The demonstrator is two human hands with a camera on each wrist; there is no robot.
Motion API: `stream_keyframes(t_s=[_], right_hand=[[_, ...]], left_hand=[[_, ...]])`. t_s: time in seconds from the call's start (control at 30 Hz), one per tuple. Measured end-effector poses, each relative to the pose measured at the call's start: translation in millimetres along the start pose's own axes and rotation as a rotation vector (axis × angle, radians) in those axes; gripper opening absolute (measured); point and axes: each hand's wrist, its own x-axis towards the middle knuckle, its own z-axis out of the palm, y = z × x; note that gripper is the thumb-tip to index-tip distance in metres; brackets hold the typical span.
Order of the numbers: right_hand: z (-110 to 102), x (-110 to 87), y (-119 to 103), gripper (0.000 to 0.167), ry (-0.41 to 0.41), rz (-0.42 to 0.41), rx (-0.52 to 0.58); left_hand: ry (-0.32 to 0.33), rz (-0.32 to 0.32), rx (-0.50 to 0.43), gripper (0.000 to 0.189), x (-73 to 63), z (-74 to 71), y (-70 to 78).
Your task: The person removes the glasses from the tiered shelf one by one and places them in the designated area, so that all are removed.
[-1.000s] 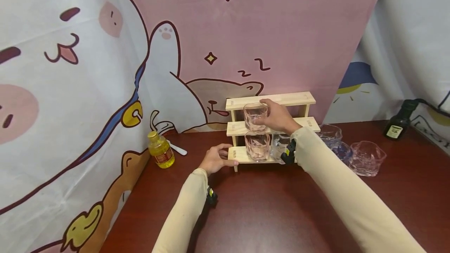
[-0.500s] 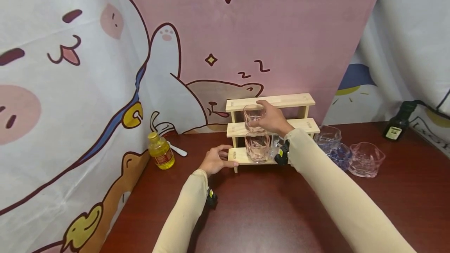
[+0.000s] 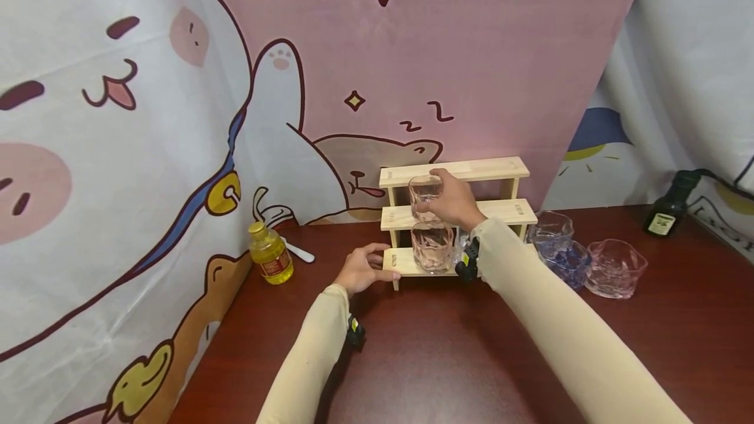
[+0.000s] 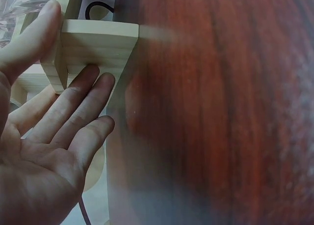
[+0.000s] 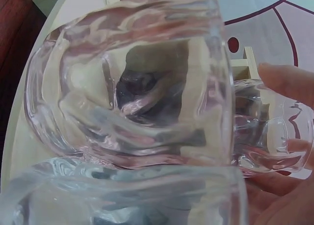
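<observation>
At the middle step of the wooden rack, the right hand pinches a clear glass upright between thumb and fingers, above a pinkish tumbler on the lowest step, while the left hand grips that step's left end over the worktop

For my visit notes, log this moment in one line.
left hand: touches wooden rack | right hand: holds glass tumbler at middle shelf
</observation>
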Motion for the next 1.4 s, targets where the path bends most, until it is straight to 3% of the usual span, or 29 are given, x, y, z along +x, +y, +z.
stream_keyframes(t_s=[0.47,0.87,1.17,1.4], right_hand=[[-5,-2.2,-3,0.093,0.038,-0.006,0.014],[-19,-6.3,-17,0.094,0.012,-0.056,-0.028],[-46,-12.3,-18,0.093,0.007,-0.056,0.036],[-79,-21.3,-6,0.095,0.045,-0.068,-0.032]], left_hand=[[0.000,-0.001,-0.004,0.073,-0.8,0.0,-1.2],[0.009,-0.002,0.003,0.076,-2.0,-2.5,-6.6],[0.007,0.005,0.012,0.075,-2.5,-2.0,-3.1],[0.003,0.013,0.016,0.074,0.6,0.2,0.1]])
